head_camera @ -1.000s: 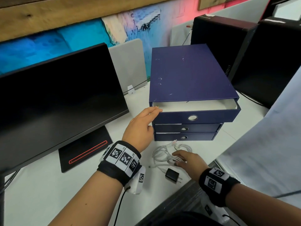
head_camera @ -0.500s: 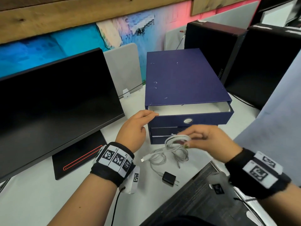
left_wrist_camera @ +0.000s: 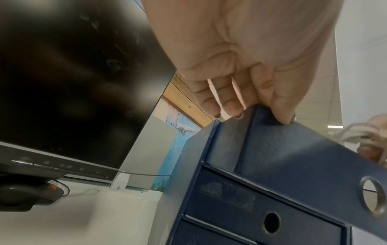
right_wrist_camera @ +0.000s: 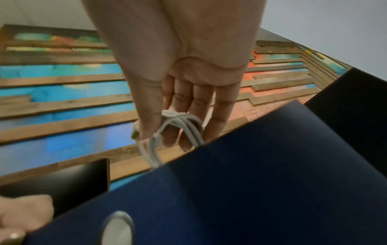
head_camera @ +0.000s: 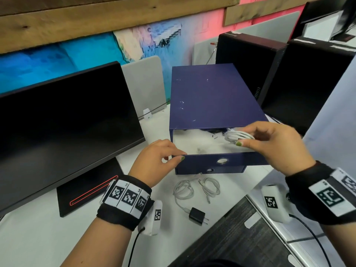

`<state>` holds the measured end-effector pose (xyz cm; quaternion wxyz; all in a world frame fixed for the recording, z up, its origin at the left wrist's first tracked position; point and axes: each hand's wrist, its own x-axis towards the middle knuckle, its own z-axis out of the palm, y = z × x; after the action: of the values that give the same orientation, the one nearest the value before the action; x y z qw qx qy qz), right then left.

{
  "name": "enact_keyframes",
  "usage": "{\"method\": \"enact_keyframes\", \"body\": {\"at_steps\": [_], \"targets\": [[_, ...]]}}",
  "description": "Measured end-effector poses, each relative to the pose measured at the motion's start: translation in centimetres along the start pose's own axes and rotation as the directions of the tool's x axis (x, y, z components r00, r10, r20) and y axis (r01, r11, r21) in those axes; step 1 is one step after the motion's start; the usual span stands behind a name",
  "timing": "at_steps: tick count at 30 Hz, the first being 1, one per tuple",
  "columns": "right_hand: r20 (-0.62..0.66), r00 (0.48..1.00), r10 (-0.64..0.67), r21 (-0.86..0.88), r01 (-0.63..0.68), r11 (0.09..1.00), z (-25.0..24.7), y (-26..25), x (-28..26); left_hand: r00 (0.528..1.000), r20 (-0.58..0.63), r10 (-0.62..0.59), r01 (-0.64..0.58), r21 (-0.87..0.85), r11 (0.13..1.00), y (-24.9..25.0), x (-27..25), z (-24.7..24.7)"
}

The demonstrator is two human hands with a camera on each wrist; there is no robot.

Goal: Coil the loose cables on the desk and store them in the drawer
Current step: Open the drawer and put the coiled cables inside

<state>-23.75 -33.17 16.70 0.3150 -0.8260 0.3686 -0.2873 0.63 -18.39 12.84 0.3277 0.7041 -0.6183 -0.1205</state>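
1. Charger plug (head_camera: 196, 216), black, nearest on tabletop (head_camera: 48, 237); its white lead runs to loose coil (head_camera: 183, 189).
2. Second white coil (head_camera: 210, 188), just beside the first, w/ ends free. Both lie in front of drawer unit (head_camera: 212, 97), prob. staged for storing next.
3. Left hand (head_camera: 158, 160): thumb and fingers pinch near-left corner of top drawer (head_camera: 221, 160), pulled out; judged as steadying it so the unit doesn't shift.
4. Right hand (head_camera: 277, 147): fingers curled round a wound white cable bundle (head_camera: 238, 136), held over open drawer interior, not yet released. Held bunched so loops stay together.
5. Lower drawers closed.
6. Monitor (head_camera: 63, 122) left; dark PC towers (head_camera: 248, 60) behind.
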Motion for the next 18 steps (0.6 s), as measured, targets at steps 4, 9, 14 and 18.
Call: {"method": "enact_keyframes", "body": {"at_steps": [4,9,14,18], "targets": [[-0.027,1.0,0.01,-0.289,-0.018,0.957,0.6,0.5,0.1,1.0,0.017,0.017,-0.016,-0.046,0.999,0.3,-0.6,-0.2],[0.007,0.996,0.086,-0.557,-0.067,0.828,0.6,1.1,0.7,1.0,0.026,0.002,0.001,-0.104,0.995,0.2,-0.6,-0.2],[0.248,0.951,0.186,-0.581,-0.008,0.814,0.5,0.7,1.3,0.999,0.038,-0.008,0.013,-0.115,0.993,0.0,-0.6,-0.1],[0.275,0.936,0.221,-0.591,-0.017,0.807,1.0,0.9,1.4,0.999,0.035,-0.015,0.02,-0.144,0.989,0.1,-0.7,-0.1]]}}
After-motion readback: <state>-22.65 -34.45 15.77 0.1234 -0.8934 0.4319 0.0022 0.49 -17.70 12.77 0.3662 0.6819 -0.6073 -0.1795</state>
